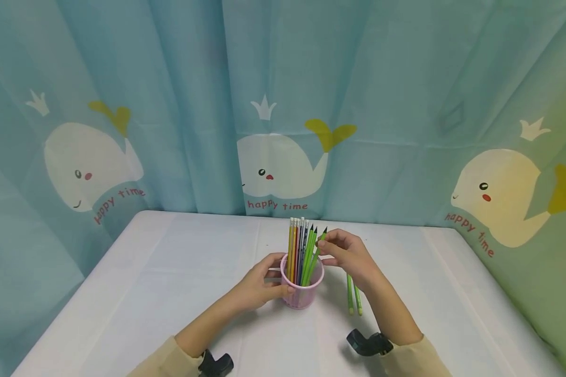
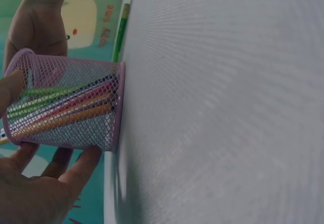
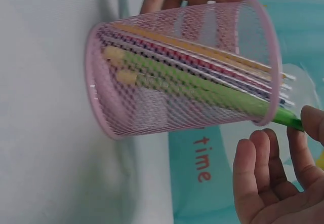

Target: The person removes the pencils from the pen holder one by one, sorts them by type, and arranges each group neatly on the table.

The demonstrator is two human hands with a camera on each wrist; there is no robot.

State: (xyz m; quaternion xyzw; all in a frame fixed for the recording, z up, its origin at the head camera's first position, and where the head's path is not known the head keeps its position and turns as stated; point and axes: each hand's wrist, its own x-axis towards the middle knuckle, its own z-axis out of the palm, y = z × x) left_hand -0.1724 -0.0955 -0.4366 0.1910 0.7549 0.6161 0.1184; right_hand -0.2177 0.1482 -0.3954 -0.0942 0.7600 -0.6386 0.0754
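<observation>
The left forearm enters from the lower left, its cuff (image 1: 170, 361) behind a dark wrist device (image 1: 216, 364), and slants up and inward over the white table (image 1: 170, 293). The left hand (image 1: 257, 285) comes at the cup (image 1: 306, 297) from its left side and grips it: the thumb lies across the near side at the rim, while the other fingers curve along the left wall, slightly apart, as the left wrist view shows. The pink mesh cup stands upright on the table, between the two hands. On its left side the patterned pencils (image 1: 291, 251) lean together with their pale ends up; right of them stand two green pencils (image 1: 308, 256), black tips up. Rightmost in the cup, the held pencil (image 1: 315, 266), also green, tilts to the right, its lower end inside the mesh. The right hand (image 1: 351, 256) pinches it near the tip between thumb and forefinger; the remaining fingers bend loosely below, off the pencil, beside the cup. The wrist sits to the right of the cup, and the forearm runs down toward the lower right. Two loose pencils (image 1: 350, 296), green too, lie on the table just left of that forearm, their far ends hidden by the hand.
</observation>
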